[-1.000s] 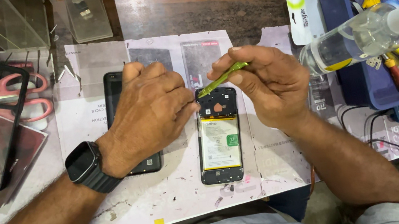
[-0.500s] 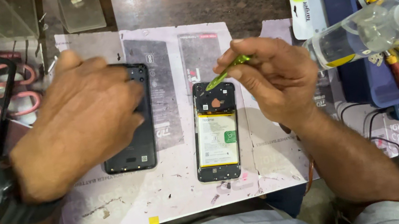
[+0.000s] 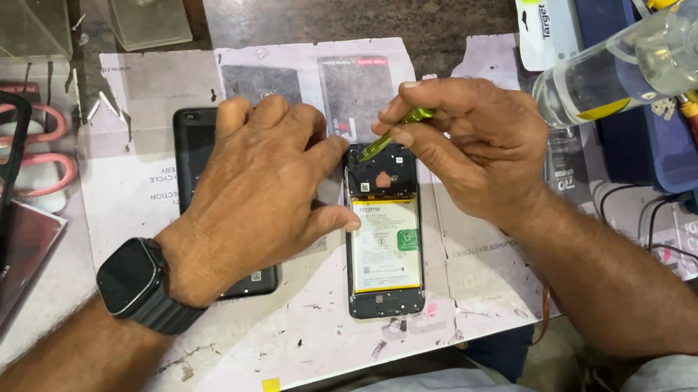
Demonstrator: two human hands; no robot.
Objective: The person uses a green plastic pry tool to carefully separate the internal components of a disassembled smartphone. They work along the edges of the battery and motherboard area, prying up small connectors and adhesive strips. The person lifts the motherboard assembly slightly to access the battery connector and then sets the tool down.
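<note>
An opened phone (image 3: 384,247) lies face down on the paper-covered table, its white battery and black inner frame showing. My left hand (image 3: 267,186) rests beside it, thumb and fingertips touching its upper left edge. A black watch sits on that wrist. My right hand (image 3: 472,142) pinches a thin green tool (image 3: 394,129), whose tip points at the top of the phone. Partly under my left hand lies the black back cover (image 3: 200,155).
A blue bin (image 3: 640,128) with tools and a clear spray bottle (image 3: 630,68) stands at the right. Pink scissors (image 3: 29,146), a black phone case and clear plastic boxes lie at the left and back. Cables hang at the right front.
My left hand has come back from the left, off the back cover, and now steadies the opened phone. My right hand stays over the phone's top with the green tool.
</note>
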